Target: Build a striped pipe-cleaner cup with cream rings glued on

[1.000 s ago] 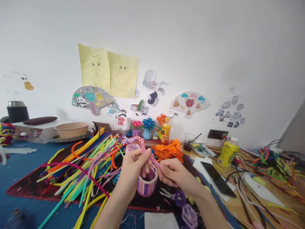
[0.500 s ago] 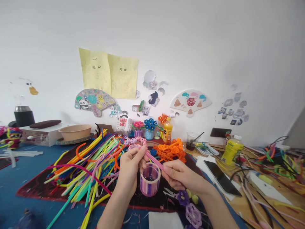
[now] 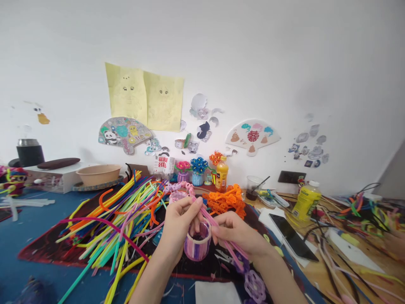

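Pink pipe cleaners (image 3: 209,216) stretch between my two hands, above a purple and pink striped cup (image 3: 197,247). My left hand (image 3: 183,217) pinches them near their upper end, where a looped pink chain (image 3: 189,188) rises behind the fingertips. Further down the strands, my right hand (image 3: 236,234) holds them between thumb and fingers, and their loose ends (image 3: 233,253) hang out below it. Purple pipe-cleaner flowers (image 3: 255,286) lie beneath my right wrist. Scissors (image 3: 224,256) rest beside the cup, partly hidden.
Many coloured pipe cleaners (image 3: 117,228) spread over the dark mat on the left. Orange looped pieces (image 3: 226,200) lie behind my hands. To the right are a phone (image 3: 292,236) and a yellow bottle (image 3: 306,200). Another person's hand (image 3: 395,238) shows at the right edge.
My right hand has slid along the pink strands, so their ends now stick out below it. My left hand has shifted slightly down and right. Another person's hand has appeared at the right edge.
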Demonstrator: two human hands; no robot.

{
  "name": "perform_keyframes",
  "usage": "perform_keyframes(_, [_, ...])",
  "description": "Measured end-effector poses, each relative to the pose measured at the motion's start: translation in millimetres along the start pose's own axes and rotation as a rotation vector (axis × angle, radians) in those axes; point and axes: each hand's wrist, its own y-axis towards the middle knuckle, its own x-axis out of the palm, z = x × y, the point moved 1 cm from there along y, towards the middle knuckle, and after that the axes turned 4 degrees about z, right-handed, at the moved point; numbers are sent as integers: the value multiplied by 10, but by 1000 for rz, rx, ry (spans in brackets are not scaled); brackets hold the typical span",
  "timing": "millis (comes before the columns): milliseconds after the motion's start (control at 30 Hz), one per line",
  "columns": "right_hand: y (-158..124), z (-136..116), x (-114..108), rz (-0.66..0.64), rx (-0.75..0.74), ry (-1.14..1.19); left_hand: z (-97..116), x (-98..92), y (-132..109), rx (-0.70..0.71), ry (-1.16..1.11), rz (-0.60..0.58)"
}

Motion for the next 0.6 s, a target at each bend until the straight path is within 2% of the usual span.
perform_keyframes(100, [-3,2,-33,47,39,90,-8,-26,7,4,-27,27])
perform_keyframes(267, [-21,-11,-63,57,61,112,11,-61,38,-20,-74,67])
perform_keyframes(467, [-41,-22,-33,12,18,-20,16,-97,59,-75,-58,48])
perform_keyframes(533, [-41,-43,-41,67,18,-45,49,-135,77,-60,-61,62])
perform_keyframes(600, [-35,-77,-58,164,3,-50,108,-207,102,2,-62,125])
